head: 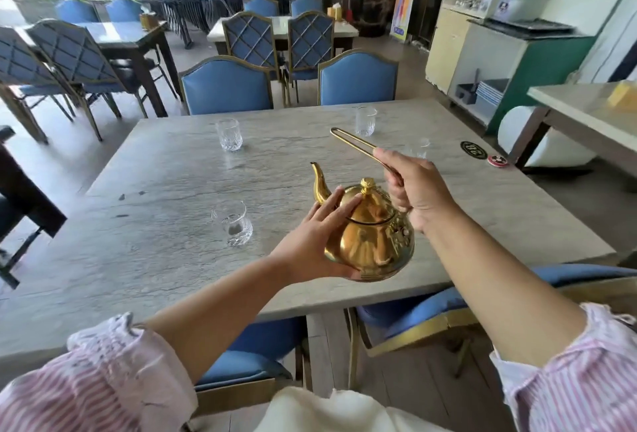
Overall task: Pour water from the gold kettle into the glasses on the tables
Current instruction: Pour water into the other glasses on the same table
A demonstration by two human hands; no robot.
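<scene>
Right hand [415, 190] is gripping the thin wire handle [355, 144] of the gold kettle [370, 238], fingers closed around it, while the left hand [319, 242] is cupping the kettle's side with fingertips resting flat on the lid [367, 206], not clenched. Both hands are holding the kettle in the air above the near edge of the grey stone table [172, 173], its spout [319, 182] pointing away and to the left.

Nearest the spout is standing a glass [236, 225], with two more at the far side [228, 134] [365, 121]. Judging from the head view, the narrow spout could be overshooting a small rim, spilling water on the tabletop; the lid might be slipping if the steadying fingers lift.

A fourth glass [418, 147] is sitting partly hidden behind the right hand. Whether any glass is holding water is hard to make out, and the kettle's fill level is not visible.
</scene>
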